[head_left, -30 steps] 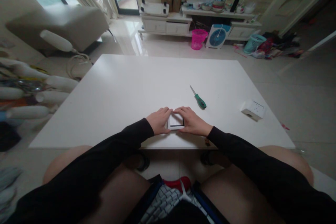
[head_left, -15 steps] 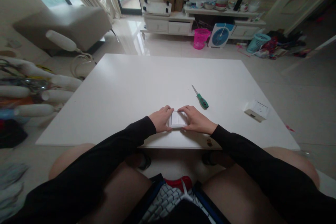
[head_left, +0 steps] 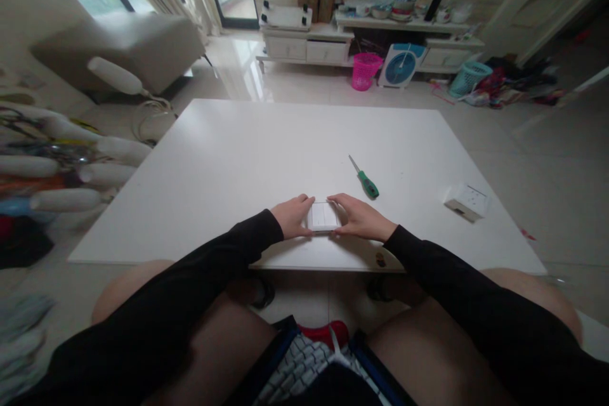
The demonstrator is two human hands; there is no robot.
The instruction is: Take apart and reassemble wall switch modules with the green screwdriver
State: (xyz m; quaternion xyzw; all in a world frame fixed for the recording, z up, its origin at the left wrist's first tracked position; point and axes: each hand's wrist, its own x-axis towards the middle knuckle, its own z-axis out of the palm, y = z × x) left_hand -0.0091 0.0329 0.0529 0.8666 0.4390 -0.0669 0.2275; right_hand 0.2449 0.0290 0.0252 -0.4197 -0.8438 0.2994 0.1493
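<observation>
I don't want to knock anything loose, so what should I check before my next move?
1. Left hand and right hand on opposite sides of the white rectangular plastic switch: ok.
2. Switch's underside fully closed up: cannot tell, too small and partly covered.
3. Green-handled metal screwdriver lying on the white flat tabletop, free of both hands: ok.
4. White boxy socket unit apart from the hands: ok.
5. Small brown-and-gold item well away from the near edge: not ok.

So both arms reached forward, left hand (head_left: pixel 294 217) and right hand (head_left: pixel 360 217) facing each other, fingers curled inward.
</observation>
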